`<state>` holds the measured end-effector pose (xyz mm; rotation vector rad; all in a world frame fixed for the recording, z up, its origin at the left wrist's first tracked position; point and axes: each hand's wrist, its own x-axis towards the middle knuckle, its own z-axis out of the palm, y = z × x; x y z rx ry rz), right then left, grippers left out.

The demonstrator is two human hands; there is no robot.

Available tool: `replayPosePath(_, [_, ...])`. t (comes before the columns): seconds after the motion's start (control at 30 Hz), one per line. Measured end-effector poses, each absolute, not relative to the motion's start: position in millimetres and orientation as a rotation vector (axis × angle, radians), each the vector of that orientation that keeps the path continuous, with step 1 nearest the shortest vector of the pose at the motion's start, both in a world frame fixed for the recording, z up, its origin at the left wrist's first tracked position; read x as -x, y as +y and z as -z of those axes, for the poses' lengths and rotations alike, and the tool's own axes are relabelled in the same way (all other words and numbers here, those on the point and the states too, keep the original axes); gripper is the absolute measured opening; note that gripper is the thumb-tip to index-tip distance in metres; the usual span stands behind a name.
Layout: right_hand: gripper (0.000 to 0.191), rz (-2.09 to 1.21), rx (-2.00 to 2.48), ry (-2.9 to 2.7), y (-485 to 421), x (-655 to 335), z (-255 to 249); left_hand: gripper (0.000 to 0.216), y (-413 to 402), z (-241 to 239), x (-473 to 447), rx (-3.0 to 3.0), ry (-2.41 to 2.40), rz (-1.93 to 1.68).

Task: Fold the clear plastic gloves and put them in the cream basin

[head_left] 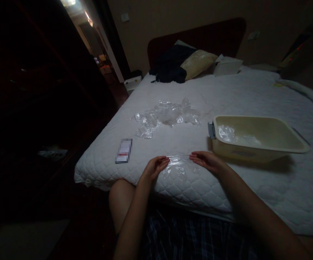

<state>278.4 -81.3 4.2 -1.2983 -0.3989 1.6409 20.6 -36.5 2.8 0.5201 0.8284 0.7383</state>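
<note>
A clear plastic bag (pixel 178 164) is stretched between my two hands, just above the front edge of the bed. My left hand (pixel 157 167) pinches its left end, and my right hand (pixel 203 160) pinches the right end. The lower part of the bag hangs in loose, shiny folds. Beyond my hands, several crumpled clear plastic bags (pixel 169 113) lie in a loose heap on the white quilted cover.
A cream plastic bin (pixel 253 156) with a grey latch stands to the right, clear plastic inside it. At left lies a phone (pixel 124 151). Dark cloth (pixel 174 63), a beige pillow (pixel 199 64) and a white box (pixel 228 66) are by the headboard.
</note>
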Motion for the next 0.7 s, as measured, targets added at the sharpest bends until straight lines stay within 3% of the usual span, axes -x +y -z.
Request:
replayPosePath(0.4, [0.014,-1.526,1.176,-0.637,-97,-280,4,0.011,-40,-13,7,-0.622,0.944,-0.774])
replayPosePath(0.7, [0.024,-1.078,1.45,-1.103,-87,-291,2,0.023,-24,-18,2,-1.549,1.221,-0.872])
